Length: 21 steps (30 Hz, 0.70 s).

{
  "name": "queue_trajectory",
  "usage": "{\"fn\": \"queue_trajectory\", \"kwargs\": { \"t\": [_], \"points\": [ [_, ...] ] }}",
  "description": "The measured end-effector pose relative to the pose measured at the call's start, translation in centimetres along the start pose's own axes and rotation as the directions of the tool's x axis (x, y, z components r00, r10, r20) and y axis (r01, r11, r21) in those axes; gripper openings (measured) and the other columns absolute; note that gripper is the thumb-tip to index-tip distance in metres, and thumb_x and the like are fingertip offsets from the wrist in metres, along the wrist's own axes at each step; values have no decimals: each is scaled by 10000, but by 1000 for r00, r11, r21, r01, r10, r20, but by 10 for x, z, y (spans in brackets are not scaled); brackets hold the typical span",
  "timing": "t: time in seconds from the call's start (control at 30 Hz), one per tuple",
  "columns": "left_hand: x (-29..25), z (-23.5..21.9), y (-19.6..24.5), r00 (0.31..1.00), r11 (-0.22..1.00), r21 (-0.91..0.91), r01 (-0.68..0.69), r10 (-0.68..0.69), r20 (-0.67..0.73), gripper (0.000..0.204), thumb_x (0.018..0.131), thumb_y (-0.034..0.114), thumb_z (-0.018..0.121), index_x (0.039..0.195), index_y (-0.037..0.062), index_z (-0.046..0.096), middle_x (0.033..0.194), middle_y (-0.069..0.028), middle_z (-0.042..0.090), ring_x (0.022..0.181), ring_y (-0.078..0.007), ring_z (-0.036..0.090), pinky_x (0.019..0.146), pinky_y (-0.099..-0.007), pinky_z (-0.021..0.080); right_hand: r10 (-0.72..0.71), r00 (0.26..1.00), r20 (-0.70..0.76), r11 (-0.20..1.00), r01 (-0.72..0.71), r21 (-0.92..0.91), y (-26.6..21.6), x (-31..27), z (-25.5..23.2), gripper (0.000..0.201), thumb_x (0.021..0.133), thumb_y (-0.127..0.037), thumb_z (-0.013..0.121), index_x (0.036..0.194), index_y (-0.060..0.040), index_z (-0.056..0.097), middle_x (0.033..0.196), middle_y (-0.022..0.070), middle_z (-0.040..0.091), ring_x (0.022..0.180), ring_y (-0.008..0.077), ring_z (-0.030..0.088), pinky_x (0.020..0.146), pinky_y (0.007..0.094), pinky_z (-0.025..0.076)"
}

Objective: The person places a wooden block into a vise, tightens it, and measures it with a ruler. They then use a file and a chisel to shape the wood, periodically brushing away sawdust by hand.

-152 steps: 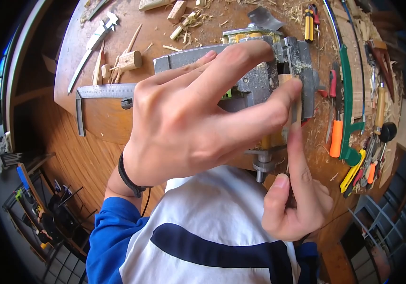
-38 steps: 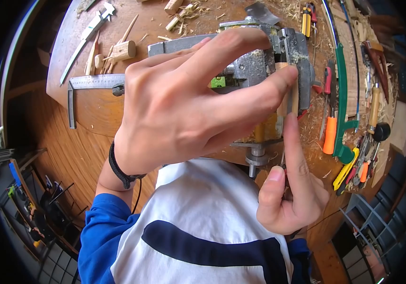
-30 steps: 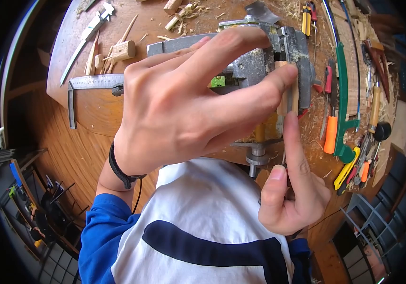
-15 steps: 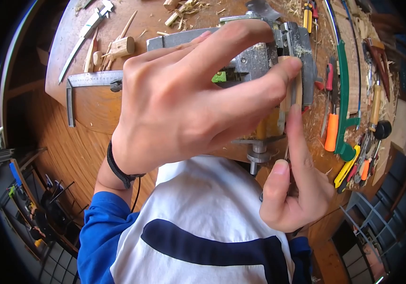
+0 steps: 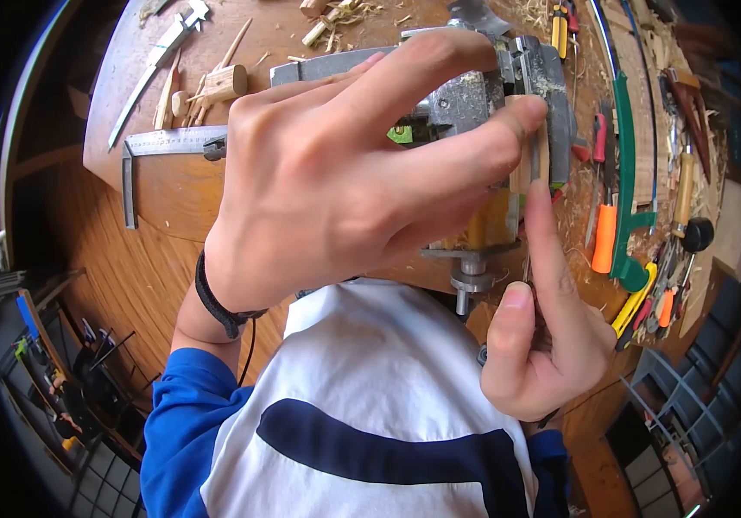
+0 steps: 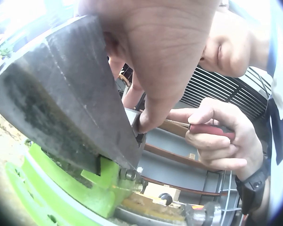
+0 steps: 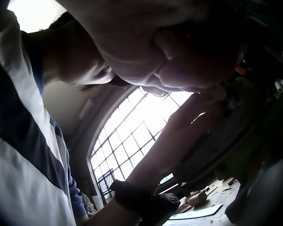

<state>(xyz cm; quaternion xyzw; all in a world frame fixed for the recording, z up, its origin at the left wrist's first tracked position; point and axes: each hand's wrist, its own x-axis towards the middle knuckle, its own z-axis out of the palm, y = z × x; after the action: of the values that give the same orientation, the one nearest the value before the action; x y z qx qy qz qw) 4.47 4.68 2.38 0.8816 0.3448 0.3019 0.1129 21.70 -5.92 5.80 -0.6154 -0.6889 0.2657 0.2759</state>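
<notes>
A light wood piece (image 5: 517, 168) sits at the jaws of a grey metal bench vise (image 5: 461, 108). Across its top lies the flat metal blade of a file (image 5: 535, 162). My right hand (image 5: 552, 354) grips the file's red handle (image 6: 210, 131), with the index finger stretched forward along the blade. Arched over the vise is my left hand (image 5: 336, 181), fingers spread. Its thumb tip rests on the far part of the blade, over the wood, and the other fingers reach across the vise body. Most of the handle is hidden by my right hand in the head view.
On the left lie a caliper (image 5: 159, 65), a square (image 5: 172, 141) and a short wooden cylinder (image 5: 225, 82). To the right are a green saw (image 5: 625, 190), an orange-handled tool (image 5: 604, 237) and a yellow cutter (image 5: 634, 302). Shavings litter the bench (image 5: 189, 203).
Over the last second my right hand has slid slightly forward, towards the vise, with the file. My left hand keeps its place on the blade and vise.
</notes>
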Motion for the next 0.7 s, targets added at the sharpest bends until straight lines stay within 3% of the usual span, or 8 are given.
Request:
{"fn": "queue_trajectory", "kwargs": {
  "t": [0.27,0.37,0.47,0.57,0.7],
  "points": [
    [0,1,-5,998,998,-28,-55,54,-21,582,553,188,820,1130,211,744,1150,-94,665,885,-246,715,733,-362,612,21,1000,10,1000,-21,21,0,-6,0,477,899,-88,456,1309,143,533,1258,270,627,885,241,741,658,268,544],
    [1,1,-3,999,999,-24,-31,31,-11,591,546,194,824,1131,208,743,1146,-95,665,885,-249,714,738,-357,610,-105,993,-54,994,105,-11,10,-3,5,479,892,-84,458,1304,148,534,1256,269,628,813,220,743,615,260,535],
    [0,-1,0,1000,1000,7,5,-5,10,605,544,206,832,1141,213,739,1145,-95,667,877,-249,712,743,-354,608,-31,999,-29,999,32,43,5,-2,3,484,887,-82,458,1304,152,532,1253,275,628,765,198,739,583,247,521],
    [0,0,-5,998,998,-22,-58,58,-17,593,555,203,830,1141,216,740,1149,-97,667,877,-246,712,741,-354,607,-68,995,-70,998,69,15,8,-6,8,488,881,-77,461,1305,152,531,1247,280,630,752,181,734,571,236,512],
    [-1,-2,-3,999,999,1,-37,37,-2,568,570,202,826,1131,219,741,1150,-97,668,875,-246,715,716,-354,605,-108,990,-90,993,111,27,10,-5,9,488,877,-74,462,1305,150,534,1246,268,636,695,151,716,548,228,498]
  ]
}}
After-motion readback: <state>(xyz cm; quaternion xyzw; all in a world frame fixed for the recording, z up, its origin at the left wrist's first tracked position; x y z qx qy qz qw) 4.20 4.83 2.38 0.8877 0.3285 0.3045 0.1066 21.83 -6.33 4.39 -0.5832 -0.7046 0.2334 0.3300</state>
